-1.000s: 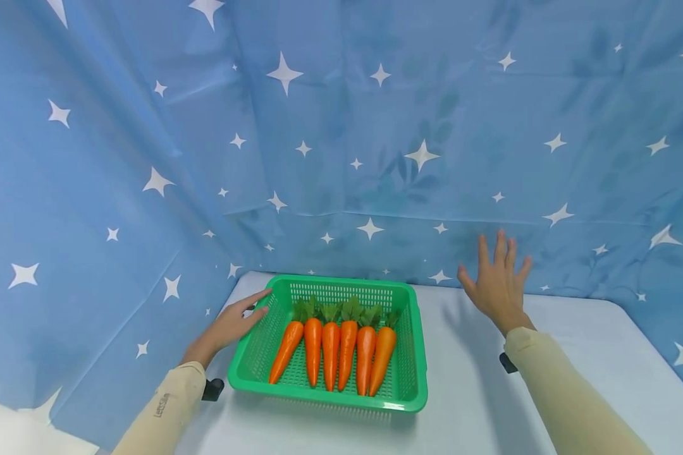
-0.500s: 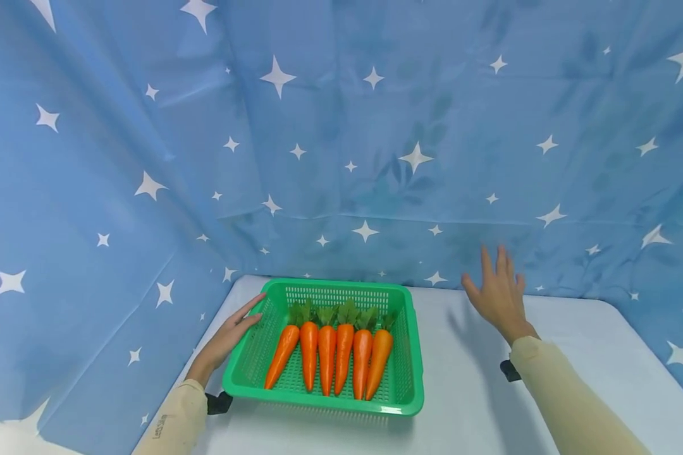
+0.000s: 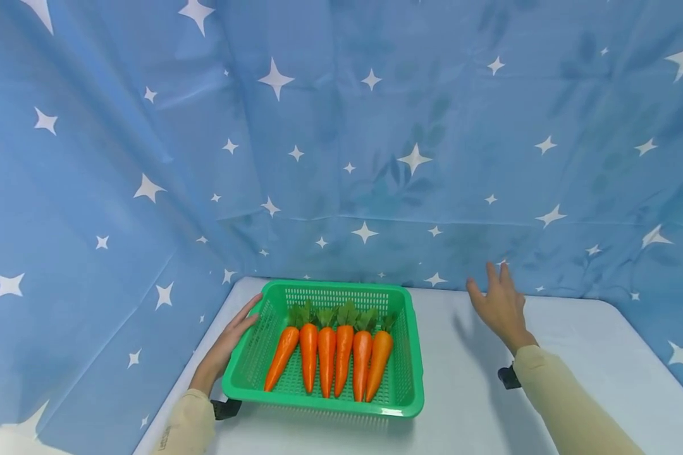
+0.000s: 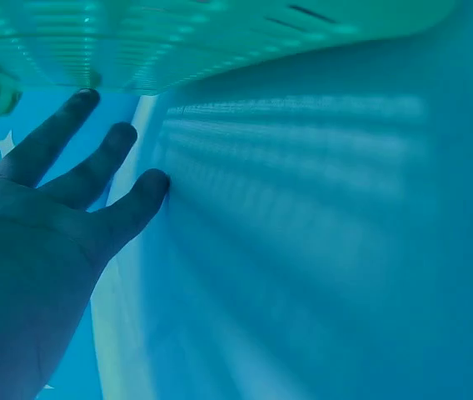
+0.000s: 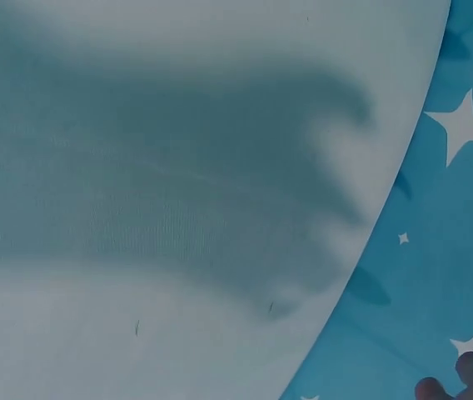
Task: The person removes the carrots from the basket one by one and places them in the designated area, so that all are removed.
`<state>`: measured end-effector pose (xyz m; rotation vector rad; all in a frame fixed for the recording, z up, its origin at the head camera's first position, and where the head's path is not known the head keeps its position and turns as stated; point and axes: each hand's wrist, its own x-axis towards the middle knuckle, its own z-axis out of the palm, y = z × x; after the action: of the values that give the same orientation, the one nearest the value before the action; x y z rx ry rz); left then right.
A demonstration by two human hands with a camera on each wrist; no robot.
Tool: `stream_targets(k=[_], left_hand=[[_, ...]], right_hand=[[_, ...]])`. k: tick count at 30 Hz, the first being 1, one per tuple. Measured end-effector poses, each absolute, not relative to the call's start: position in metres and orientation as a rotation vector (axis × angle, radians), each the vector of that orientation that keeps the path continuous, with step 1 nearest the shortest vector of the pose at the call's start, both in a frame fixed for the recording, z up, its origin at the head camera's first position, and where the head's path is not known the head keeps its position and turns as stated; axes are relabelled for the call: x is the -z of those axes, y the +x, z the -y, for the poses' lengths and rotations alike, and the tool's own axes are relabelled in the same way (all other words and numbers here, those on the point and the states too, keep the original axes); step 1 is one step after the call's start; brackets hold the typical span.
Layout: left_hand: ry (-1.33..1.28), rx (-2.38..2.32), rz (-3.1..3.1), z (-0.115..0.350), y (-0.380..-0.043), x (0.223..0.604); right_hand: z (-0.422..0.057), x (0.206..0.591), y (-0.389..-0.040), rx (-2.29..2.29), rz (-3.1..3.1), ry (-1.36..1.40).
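Note:
A green plastic basket (image 3: 418,354) stands toward the left of the table. Several orange carrots (image 3: 344,360) with leafy green tops lie side by side in it. My left hand (image 3: 224,344) is at the basket's left side, its fingertips right at the rim. From the left wrist view, the left hand's fingers (image 4: 107,167) reach out spread and nearly straight, beside and below the basket's slotted wall (image 4: 178,42). To the right of the basket, my right hand (image 3: 499,309) hovers over the table with relaxed fingers, holding nothing. Only its fingertips (image 5: 470,367) show in the right wrist view.
A white cloth-covered table (image 3: 455,404) extends to the right of the basket. Behind it and along the left hangs a blue star-patterned curtain (image 3: 330,183), close to the table's back edge. The right arm's shadow (image 5: 220,192) falls across the cloth.
My right hand has come down a little toward the table, its fingers less spread. The left hand has slid slightly down along the basket's side. The view has shifted slightly; the carrots stay in place.

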<state>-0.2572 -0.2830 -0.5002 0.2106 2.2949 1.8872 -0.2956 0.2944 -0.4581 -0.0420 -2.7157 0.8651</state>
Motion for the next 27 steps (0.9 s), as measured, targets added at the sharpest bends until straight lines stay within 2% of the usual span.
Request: stream_targets(k=[13,27], left_hand=[[0.147,-1.995,-2.146,0.284,-0.257,0.504],[0.158,-2.005,-2.135,0.282,-0.258,0.502]], right_hand=[[-0.286,0.447,-0.297,-1.078,2.658,0.023],[-0.235,0.42,-0.296,-1.237,2.632,0.136]])
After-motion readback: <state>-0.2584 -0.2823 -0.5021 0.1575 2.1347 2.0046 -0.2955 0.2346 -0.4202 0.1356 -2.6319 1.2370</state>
